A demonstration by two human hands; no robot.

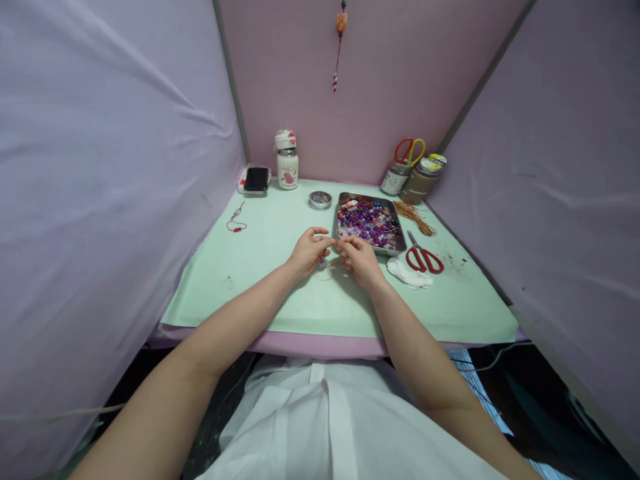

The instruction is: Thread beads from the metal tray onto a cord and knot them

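My left hand [309, 252] and my right hand [359, 259] meet over the green mat [260, 267], fingertips pinched together on a thin clear cord [325, 270] that loops down onto the mat with a small bead on it. What sits between the fingertips is too small to make out. Just beyond my right hand stands a metal tray [395, 215] full of purple, red and white beads.
Red scissors [424, 257] and a white tissue [409, 273] lie right of the tray. A round tin [320, 199], a bottle [287, 160], a phone [256, 179], two jars [415, 177] and a small red-corded piece [236, 220] sit further back and left. Cloth walls enclose the desk.
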